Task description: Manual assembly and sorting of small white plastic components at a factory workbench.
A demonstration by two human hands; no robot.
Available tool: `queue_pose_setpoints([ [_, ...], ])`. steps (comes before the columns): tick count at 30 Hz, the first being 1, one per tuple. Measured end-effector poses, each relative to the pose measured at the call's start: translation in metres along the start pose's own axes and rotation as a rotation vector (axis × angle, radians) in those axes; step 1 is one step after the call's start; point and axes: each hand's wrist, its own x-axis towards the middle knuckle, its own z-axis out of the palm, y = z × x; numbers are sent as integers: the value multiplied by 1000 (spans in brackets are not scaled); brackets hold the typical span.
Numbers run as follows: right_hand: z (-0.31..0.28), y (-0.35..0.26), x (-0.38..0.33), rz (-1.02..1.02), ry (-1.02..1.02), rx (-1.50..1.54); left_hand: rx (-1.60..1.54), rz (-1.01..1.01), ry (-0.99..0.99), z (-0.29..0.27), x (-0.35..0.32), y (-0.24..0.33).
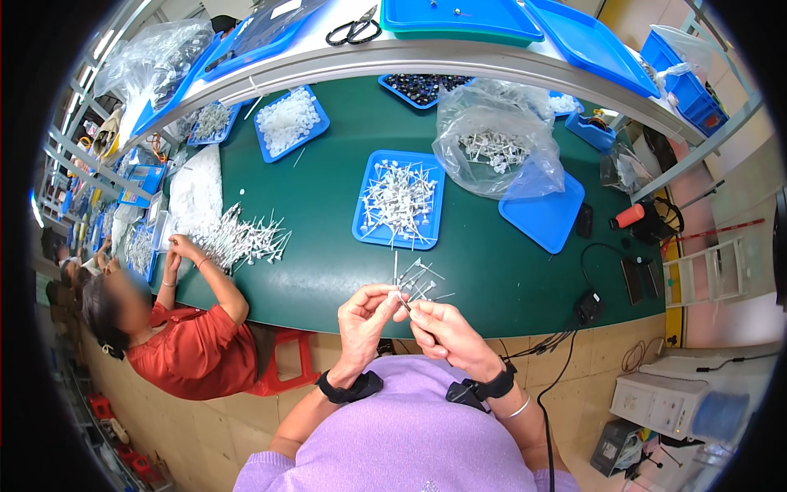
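Close in front of my chest, at the near edge of the green table [320,271], my two hands meet fingertip to fingertip. My left hand [363,321] pinches a small white piece [397,296]; its exact kind is too small to make out. My right hand [452,330] is closed on a thin dark piece [405,303] that touches the white one; the fingers hide the rest. Just beyond the fingertips lie several loose thin white stems with small heads [422,277]. Farther off, a blue tray [357,215] holds a heap of the same stemmed pieces.
A clear plastic bag [459,168] of small parts and a flat blue tray [566,217] lie at the right. Left stand a blue tray of white pieces [321,125] and a stem pile [250,240], where a co-worker in a red top [197,353] works. Overhead runs a shelf [492,53].
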Motion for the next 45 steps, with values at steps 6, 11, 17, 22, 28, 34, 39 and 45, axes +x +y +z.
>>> queue_pose_setpoints([
  [6,16,-9,-11,-202,322,-714,-6,-61,79,0,11,-2],
  [11,0,2,-16,-220,404,-756,23,-118,82,-11,29,-20],
  [17,-10,6,-24,-189,486,-758,223,-37,46,-38,121,-56],
  [22,-19,6,-34,-164,541,-716,704,118,48,-54,168,-62],
  [28,-27,10,-36,-130,558,-694,1342,228,-467,-81,114,-132],
  [34,-27,19,-32,-135,540,-731,1297,207,-392,-87,119,-175],
  [39,-26,21,-32,-161,521,-772,1200,59,-386,-91,121,-168],
  [45,-14,16,-8,-327,541,-1131,864,-144,-408,-63,75,-60],
])
